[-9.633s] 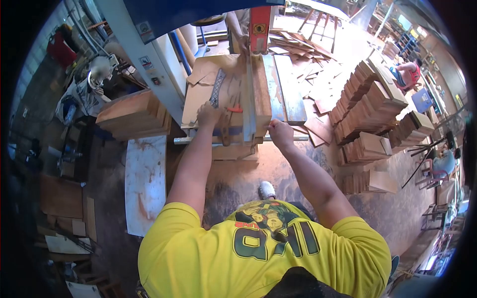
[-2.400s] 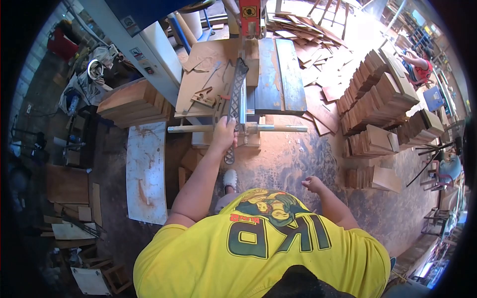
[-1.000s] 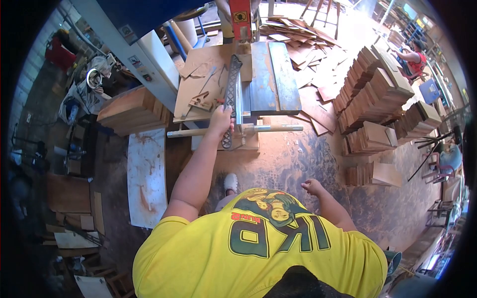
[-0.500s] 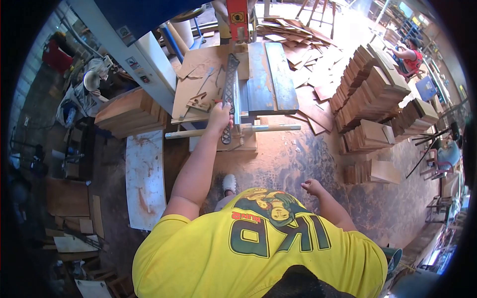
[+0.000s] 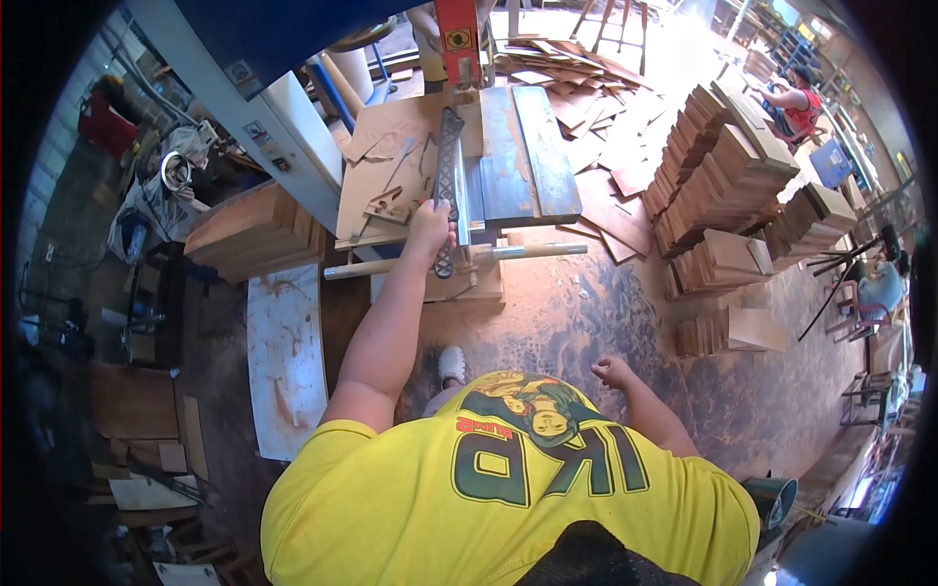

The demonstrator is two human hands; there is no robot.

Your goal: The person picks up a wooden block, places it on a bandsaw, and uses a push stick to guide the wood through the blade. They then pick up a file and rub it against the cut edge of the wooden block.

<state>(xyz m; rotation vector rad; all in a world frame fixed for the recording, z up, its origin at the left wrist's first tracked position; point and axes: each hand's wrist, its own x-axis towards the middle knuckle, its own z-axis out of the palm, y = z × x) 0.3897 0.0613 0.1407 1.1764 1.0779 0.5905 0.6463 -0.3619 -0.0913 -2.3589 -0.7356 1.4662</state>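
Holding tight, the left hand [image 5: 431, 230] curls closed around a long dark bar [image 5: 449, 146] full of holes, left of the blue metal tabletop [image 5: 499, 161]. Farther right, the right hand [image 5: 613, 371] hangs half curled, with nothing seen in it.

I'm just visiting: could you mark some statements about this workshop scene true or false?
1. The left hand grips a long black lattice-patterned bar. True.
2. The right hand grips that bar too. False: it is apart from the bar, lower in the picture.
3. A red upright machine part bears a square yellow sign. True.
4. The wearer's short-sleeved shirt is blue. False: it is yellow, with a printed picture.
5. Brown wooden boards are stacked on the right. True.
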